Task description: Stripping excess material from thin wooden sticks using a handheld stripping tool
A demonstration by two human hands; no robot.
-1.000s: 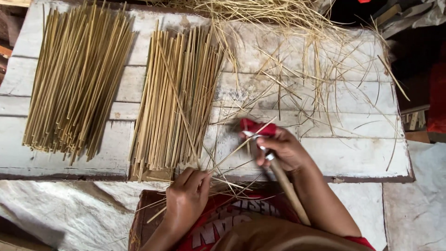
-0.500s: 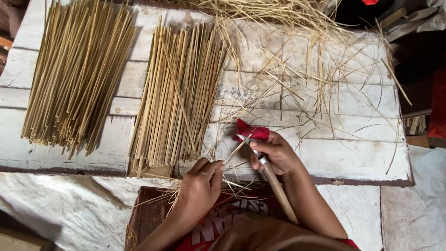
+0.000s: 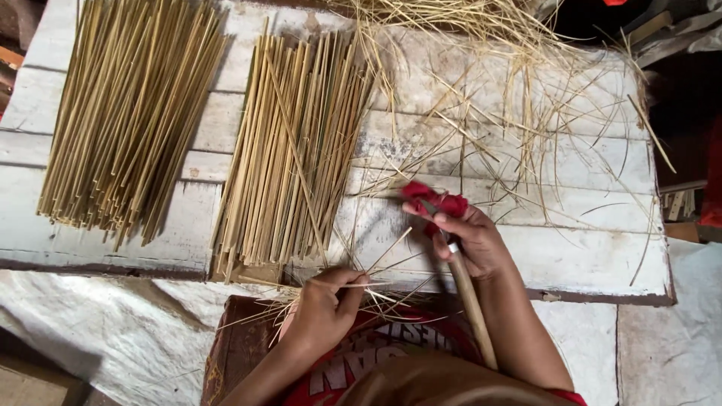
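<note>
My right hand (image 3: 470, 239) grips a knife (image 3: 468, 289) with a long wooden handle that runs back along my forearm. Red cloth (image 3: 436, 203) is wrapped round the fingers at the blade. My left hand (image 3: 325, 304) pinches a thin bamboo sliver (image 3: 391, 248) near the front edge of the white wooden table (image 3: 579, 256). The sliver slants up and right toward the knife, and its tip is apart from the blade. Two piles of cut bamboo sticks lie on the table: one (image 3: 289, 150) just beyond my left hand, another (image 3: 128, 113) at the far left.
Loose straw-like shavings (image 3: 496, 98) are strewn over the table's back and right. More shavings lie on my lap over a red cloth (image 3: 361, 353). White sheeting (image 3: 98, 331) covers the floor at the left, and dark clutter (image 3: 684, 195) stands past the table's right edge.
My right hand has lifted the knife up and to the right, off the sliver. My left hand has drawn back toward my lap with the sliver, which now lies flatter.
</note>
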